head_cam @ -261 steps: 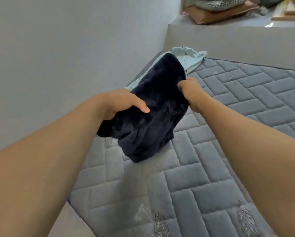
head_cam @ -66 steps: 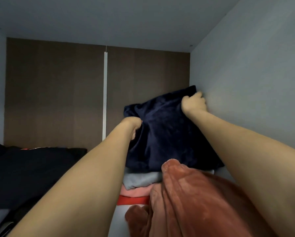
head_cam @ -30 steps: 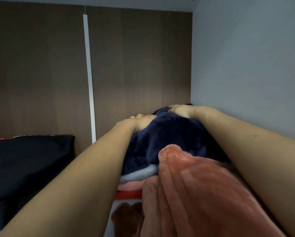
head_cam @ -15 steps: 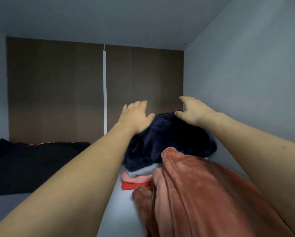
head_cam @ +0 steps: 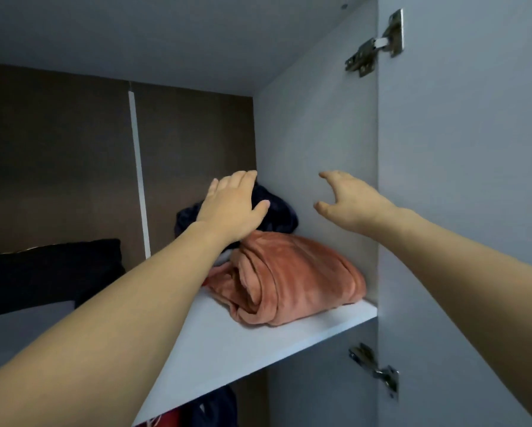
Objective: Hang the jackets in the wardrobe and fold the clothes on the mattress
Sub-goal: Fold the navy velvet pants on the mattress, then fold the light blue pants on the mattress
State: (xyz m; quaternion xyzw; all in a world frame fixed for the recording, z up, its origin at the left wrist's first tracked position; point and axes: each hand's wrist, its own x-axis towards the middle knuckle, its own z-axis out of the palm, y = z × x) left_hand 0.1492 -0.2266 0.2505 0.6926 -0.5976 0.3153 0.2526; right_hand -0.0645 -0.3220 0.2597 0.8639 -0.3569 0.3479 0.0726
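**Desk:** What does the wardrobe shot show?

**Photographer:** Two bare forearms reach up to a white shelf (head_cam: pixel 227 343) inside the open wardrobe (head_cam: pixel 317 143). The left hand (head_cam: pixel 232 208) is spread flat, palm down, fingers straight, over a dark navy garment (head_cam: pixel 281 212) bunched at the far right of the shelf; whether the palm touches the fabric cannot be told.

**Desk:** And the other hand?

**Photographer:** The right hand (head_cam: pixel 348 200) hovers in the air just right of the navy garment, near the wardrobe's right side wall. Its fingers are apart and loosely curved, holding nothing.

**Desk:** What else sits on the shelf?

**Photographer:** A rust-orange fleece garment (head_cam: pixel 292 282) lies rolled and folded at the near right, directly in front of the navy piece. A black bundle of fabric (head_cam: pixel 48 272) rests at the far left, against the brown back panel (head_cam: pixel 58 155), which carries a thin white vertical strip (head_cam: pixel 138 177).

**Desk:** Any hardware?

**Photographer:** Two metal hinges, an upper hinge (head_cam: pixel 374 44) and a lower hinge (head_cam: pixel 374 369), join the grey door (head_cam: pixel 462 149) at right to the side wall. Below the shelf, dark and red clothing (head_cam: pixel 196 411) is partly visible.
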